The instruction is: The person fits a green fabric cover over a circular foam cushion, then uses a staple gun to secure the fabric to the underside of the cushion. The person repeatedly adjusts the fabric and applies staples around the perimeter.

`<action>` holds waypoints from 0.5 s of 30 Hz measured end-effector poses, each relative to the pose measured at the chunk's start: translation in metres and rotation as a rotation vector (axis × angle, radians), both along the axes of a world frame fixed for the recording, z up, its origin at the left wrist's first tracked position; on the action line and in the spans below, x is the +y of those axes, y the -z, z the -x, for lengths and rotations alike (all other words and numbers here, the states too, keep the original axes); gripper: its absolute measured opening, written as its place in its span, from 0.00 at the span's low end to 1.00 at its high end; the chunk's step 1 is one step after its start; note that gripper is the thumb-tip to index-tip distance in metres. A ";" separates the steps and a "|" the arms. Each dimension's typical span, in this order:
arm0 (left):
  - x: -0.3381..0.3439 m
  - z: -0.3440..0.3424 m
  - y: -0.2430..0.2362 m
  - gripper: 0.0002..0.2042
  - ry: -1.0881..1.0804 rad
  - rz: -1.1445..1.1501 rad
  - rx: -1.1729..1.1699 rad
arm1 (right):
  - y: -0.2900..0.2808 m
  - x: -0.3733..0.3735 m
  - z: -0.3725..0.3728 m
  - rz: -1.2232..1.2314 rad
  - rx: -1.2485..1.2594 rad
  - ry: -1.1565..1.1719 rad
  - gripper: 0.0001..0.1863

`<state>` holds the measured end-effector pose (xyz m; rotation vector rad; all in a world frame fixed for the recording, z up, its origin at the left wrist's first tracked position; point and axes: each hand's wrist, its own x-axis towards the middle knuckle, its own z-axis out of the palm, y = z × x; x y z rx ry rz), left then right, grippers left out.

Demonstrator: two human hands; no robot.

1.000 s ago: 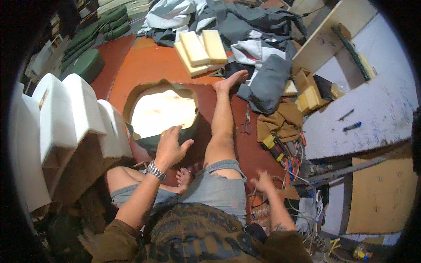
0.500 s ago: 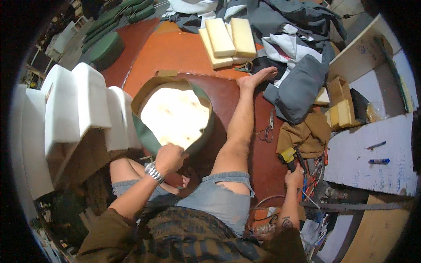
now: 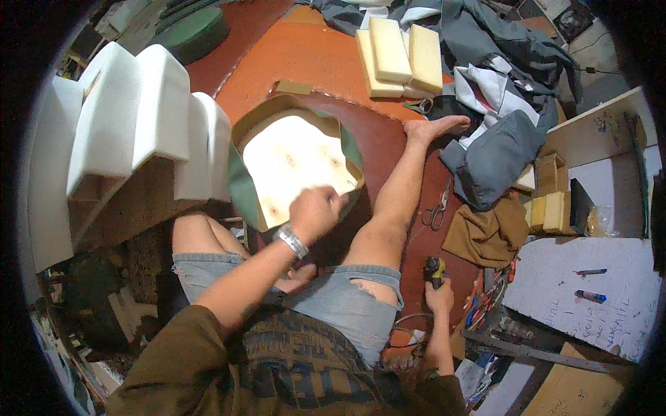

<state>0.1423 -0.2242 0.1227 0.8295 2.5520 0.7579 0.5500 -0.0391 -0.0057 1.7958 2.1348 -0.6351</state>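
Observation:
A round piece (image 3: 291,166) with a pale board top, wrapped in green material with a loose upstanding edge (image 3: 243,194), lies between my legs. My left hand (image 3: 316,211) is over its near right part, fingers curled down at the board and rim; whatever they grip is hidden. My right hand (image 3: 439,295) is wrapped round a yellow-and-black hand tool (image 3: 434,270), held upright beside my right thigh. Metal scissors (image 3: 437,208) lie on the red floor covering by my right shin.
White padded shapes (image 3: 156,104) line my left. Yellow foam blocks (image 3: 388,48), grey fabric (image 3: 499,159) and brown cloth (image 3: 485,236) lie ahead and right. A marked white board (image 3: 569,298) with pens is at right. A green cushion (image 3: 194,35) sits at back left.
My right hand has picked up the yellow tool and drawn it toward my thigh. My left hand has moved rightward along the round piece, its fingers curling. The view has shifted.

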 end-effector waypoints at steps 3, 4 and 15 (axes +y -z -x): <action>-0.015 0.106 -0.024 0.19 -0.396 -0.523 0.045 | -0.007 -0.024 -0.012 0.296 0.356 0.240 0.23; -0.020 0.136 -0.036 0.19 -0.597 -0.743 -0.095 | -0.007 -0.027 -0.014 0.387 0.463 0.396 0.21; -0.038 -0.031 -0.031 0.32 0.254 0.297 0.039 | -0.012 -0.011 0.014 0.464 0.502 0.605 0.18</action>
